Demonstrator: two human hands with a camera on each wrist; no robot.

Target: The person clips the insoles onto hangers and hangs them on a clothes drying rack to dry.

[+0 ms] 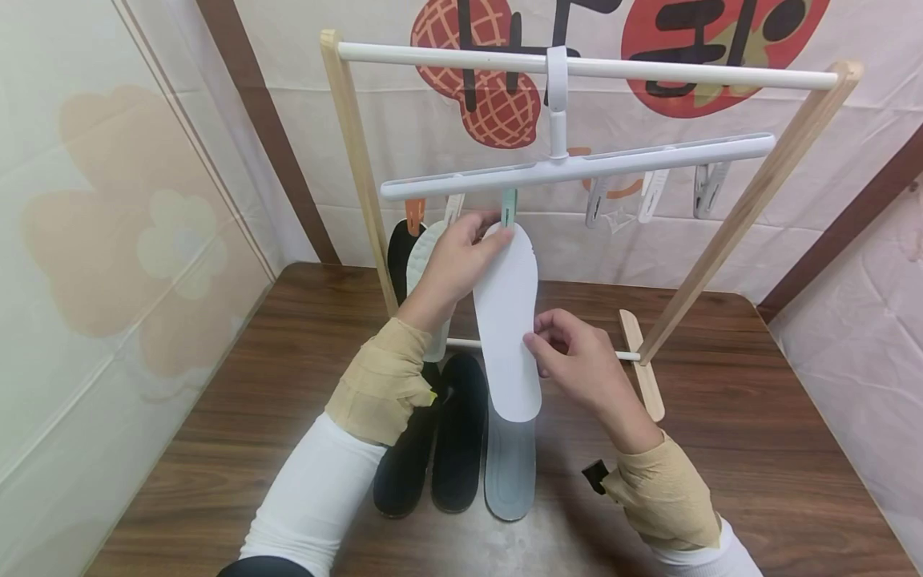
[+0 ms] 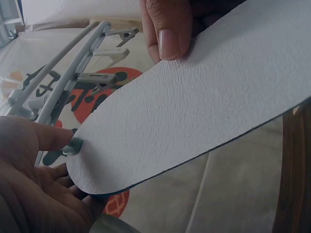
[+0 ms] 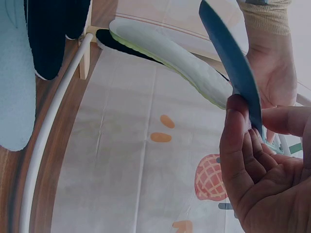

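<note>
A white insole (image 1: 508,336) hangs upright from the hanger (image 1: 613,166), its upper end at a green clip (image 1: 509,207). My left hand (image 1: 457,260) holds that upper end; in the left wrist view, the thumb meets the clip (image 2: 73,146) and the fingers go behind the insole. Lower down, my right hand (image 1: 580,361) pinches the insole's side edge between thumb and fingers. Seen edge-on in the right wrist view, the insole's other face is dark blue (image 3: 233,58). To the left hang a pale insole with a lime edge (image 3: 165,53) and a black insole (image 1: 398,256).
Two black insoles (image 1: 458,449) and a grey insole (image 1: 510,473) lie on the wooden table (image 1: 757,449). A wooden rack with a white rod (image 1: 692,74) bears the hanger. Several grey and white clips (image 1: 652,195) hang on its right side.
</note>
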